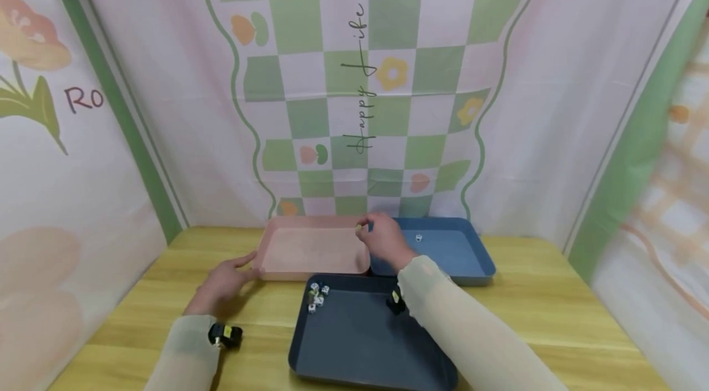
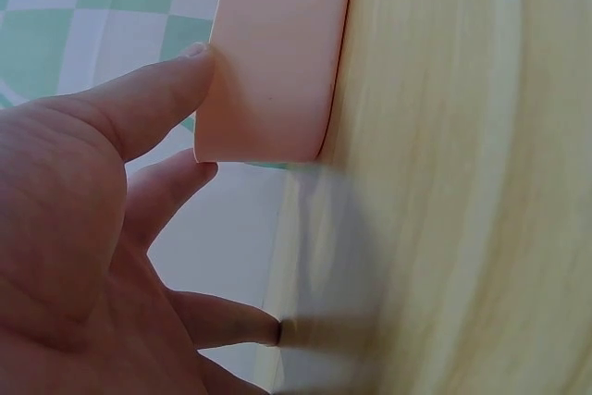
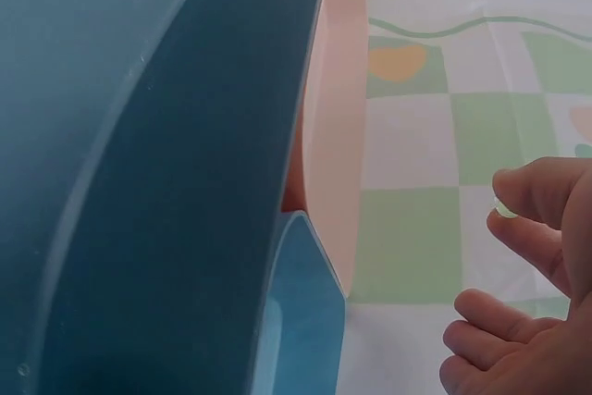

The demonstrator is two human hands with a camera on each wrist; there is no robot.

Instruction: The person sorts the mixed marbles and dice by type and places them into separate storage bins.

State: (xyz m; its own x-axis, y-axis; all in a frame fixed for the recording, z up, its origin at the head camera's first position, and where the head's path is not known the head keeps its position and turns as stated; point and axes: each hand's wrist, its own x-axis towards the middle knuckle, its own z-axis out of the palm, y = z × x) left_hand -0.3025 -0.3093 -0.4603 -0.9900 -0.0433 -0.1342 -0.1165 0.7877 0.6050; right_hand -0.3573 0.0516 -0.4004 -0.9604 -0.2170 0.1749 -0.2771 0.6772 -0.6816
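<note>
You have two hands [image 1: 383,238], two wrist cameras [image 1: 225,335], one table [image 1: 543,292], three trays [image 1: 365,342], one pale piece [image 3: 505,209] and at least five white cubes [image 1: 418,237], some too bunched to count exactly.

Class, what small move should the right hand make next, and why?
Probably lower the small pale piece into the pink tray: the right hand pinches it over that tray's right end in the head view, while the blue tray holds a white die.

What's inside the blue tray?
In the head view, one small white cube lies in the blue tray. The right hand and sleeve cover part of the tray; anything beneath them can't be seen.
</note>
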